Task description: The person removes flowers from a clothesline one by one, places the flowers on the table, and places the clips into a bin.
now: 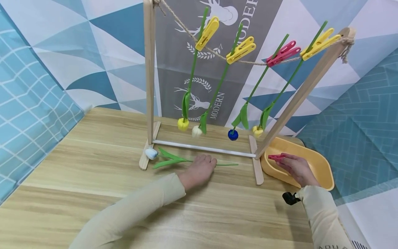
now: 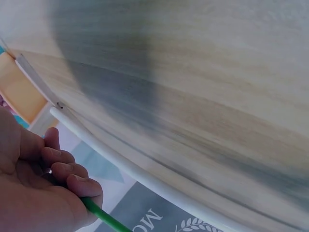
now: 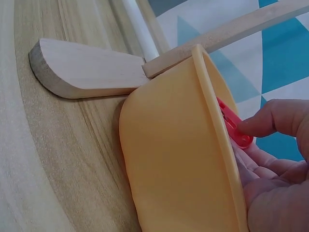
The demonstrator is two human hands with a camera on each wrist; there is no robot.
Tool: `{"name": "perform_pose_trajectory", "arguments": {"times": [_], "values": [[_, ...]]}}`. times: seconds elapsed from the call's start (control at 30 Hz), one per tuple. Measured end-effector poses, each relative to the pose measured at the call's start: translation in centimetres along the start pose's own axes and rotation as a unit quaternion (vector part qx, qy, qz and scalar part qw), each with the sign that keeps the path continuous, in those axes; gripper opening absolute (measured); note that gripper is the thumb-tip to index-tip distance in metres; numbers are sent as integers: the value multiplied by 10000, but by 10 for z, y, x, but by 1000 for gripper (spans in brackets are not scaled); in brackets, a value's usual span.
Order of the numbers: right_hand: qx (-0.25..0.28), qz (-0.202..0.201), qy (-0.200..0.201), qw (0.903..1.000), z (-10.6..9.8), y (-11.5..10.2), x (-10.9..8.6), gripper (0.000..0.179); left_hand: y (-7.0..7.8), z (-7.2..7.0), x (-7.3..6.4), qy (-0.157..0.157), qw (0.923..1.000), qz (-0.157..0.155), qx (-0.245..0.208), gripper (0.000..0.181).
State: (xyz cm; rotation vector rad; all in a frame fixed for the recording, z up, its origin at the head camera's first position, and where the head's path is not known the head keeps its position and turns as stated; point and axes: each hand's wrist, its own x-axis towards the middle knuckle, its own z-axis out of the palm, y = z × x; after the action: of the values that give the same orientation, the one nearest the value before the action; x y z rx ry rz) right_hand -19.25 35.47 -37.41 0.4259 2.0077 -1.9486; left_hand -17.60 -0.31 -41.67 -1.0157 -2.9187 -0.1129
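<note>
My left hand [image 1: 200, 170] grips the green stem of an artificial tulip [image 1: 174, 159], whose pale blue-white bloom points left, by the stand's left foot. In the left wrist view the fingers curl round the stem [image 2: 104, 215]. Over at the right, my right hand [image 1: 296, 167] pinches a red clothespin [image 1: 276, 157] between thumb and fingers, at the rim of a yellow-orange tub [image 1: 320, 162]. The right wrist view shows the clothespin [image 3: 235, 124] partly behind that rim. Several tulips hang bloom-down from a twine line, among them a blue tulip [image 1: 233, 135], held by yellow clothespins [image 1: 207, 33] and a red one [image 1: 283, 53].
A wooden stand with a left post [image 1: 149, 76], a right post [image 1: 304, 93] and a white crossbar [image 1: 203, 148] carries the twine [image 1: 255, 63]. Its right foot [image 1: 256, 169] lies close to the tub. Patterned cloth [image 1: 124, 52] hangs behind the wooden table [image 1: 93, 166].
</note>
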Motion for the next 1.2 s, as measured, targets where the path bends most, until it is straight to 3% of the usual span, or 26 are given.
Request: {"name": "perform_pose_trajectory", "arguments": {"times": [0.63, 0.83, 1.2], "values": [[-886, 259, 57, 9957, 5, 4, 17, 63, 3, 10, 3, -393, 9992, -53, -51, 21], [-1550, 308, 125, 9874, 4, 5, 20, 59, 3, 13, 5, -530, 9985, -65, -92, 22], [-2135, 393, 103, 9761, 6, 3, 24, 53, 2, 16, 8, -697, 9972, -60, -245, 27]]}}
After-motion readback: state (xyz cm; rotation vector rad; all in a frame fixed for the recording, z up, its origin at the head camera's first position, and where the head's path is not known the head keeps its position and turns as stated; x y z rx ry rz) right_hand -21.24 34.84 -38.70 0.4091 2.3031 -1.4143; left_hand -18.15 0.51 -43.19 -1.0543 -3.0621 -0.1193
